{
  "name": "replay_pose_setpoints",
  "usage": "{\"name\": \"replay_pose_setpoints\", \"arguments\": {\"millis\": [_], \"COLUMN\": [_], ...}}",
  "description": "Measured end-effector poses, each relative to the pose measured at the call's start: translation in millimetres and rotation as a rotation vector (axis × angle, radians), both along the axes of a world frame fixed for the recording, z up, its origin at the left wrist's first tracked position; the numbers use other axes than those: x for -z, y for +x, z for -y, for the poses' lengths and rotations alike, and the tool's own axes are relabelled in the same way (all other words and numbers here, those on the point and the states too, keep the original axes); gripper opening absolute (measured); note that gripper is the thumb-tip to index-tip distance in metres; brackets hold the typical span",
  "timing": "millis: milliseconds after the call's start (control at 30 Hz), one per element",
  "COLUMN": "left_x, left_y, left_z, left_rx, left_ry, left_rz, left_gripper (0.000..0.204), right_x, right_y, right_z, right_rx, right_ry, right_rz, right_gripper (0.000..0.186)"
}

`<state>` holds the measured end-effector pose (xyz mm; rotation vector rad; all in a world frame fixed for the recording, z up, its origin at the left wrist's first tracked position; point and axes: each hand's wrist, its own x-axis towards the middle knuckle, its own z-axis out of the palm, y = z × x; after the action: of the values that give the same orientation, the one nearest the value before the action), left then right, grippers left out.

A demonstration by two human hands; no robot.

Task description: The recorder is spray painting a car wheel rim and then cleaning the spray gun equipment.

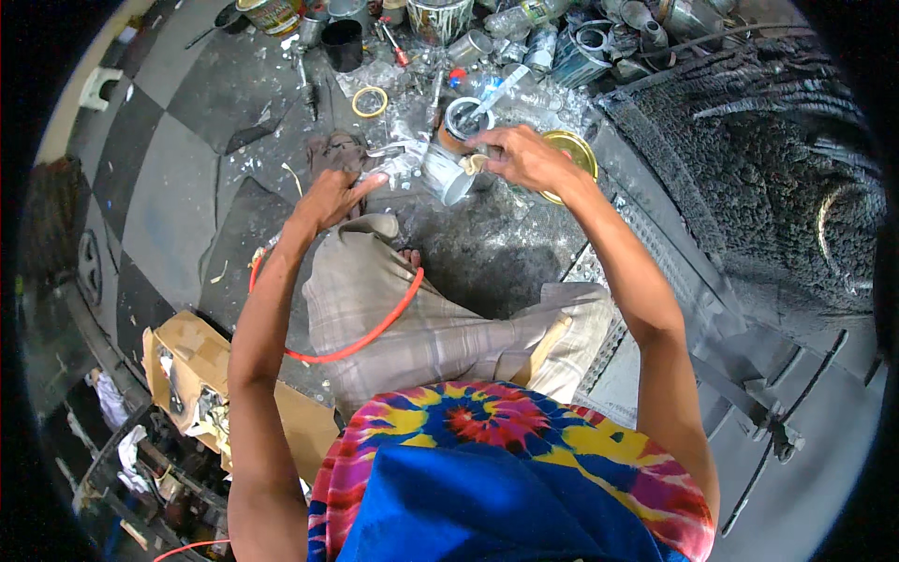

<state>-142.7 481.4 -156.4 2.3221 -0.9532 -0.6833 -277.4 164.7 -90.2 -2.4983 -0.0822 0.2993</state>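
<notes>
My left hand (330, 199) is closed at the edge of a white-smeared crumpled rag (401, 161), its thumb pointing right. Behind its fingers lies a dark brown cloth (335, 150). My right hand (529, 161) pinches a small pale crumpled piece (473, 164), its exact kind unclear. Between the hands a see-through plastic cup (447, 180), streaked with white, leans tilted; I cannot tell whether either hand touches it. Just beyond my right fingertips stands an open can (453, 142) of grey paint with a flat stirring stick (507, 89) leaning in it.
A gold-rimmed lid (582, 155) lies by my right wrist. Past the can are plastic bottles, a black cup (343, 45), a tape ring (370, 101) and a red-handled screwdriver (397, 47). An orange hose (375, 335) crosses my lap. A cardboard box (192, 351) sits at left, rough dark panel (768, 178) at right.
</notes>
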Motion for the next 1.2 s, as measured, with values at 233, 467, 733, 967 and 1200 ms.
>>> {"name": "replay_pose_setpoints", "arguments": {"millis": [233, 467, 733, 967, 1200], "left_x": [-14, 2, -13, -8, -14], "left_y": [-21, -37, -59, -62, -59], "left_z": [-1, -2, 4, 8, 7], "left_rx": [0.052, -0.060, -0.129, -0.165, -0.044], "left_ry": [0.080, 0.219, 0.154, 0.057, 0.091], "left_rz": [0.056, -0.171, -0.449, -0.502, -0.309], "left_gripper": [0.076, 0.080, 0.065, 0.062, 0.061], "right_x": [22, 20, 20, 18, 23], "right_y": [-17, -47, -77, -80, -55], "right_z": [-7, -13, -9, -3, -26], "right_rx": [-0.219, -0.088, 0.057, 0.252, 0.296], "right_ry": [0.065, 0.152, 0.107, 0.320, 0.076], "right_rz": [0.108, 0.320, 0.368, 0.085, -0.012], "right_gripper": [0.025, 0.011, 0.010, 0.016, 0.024]}}
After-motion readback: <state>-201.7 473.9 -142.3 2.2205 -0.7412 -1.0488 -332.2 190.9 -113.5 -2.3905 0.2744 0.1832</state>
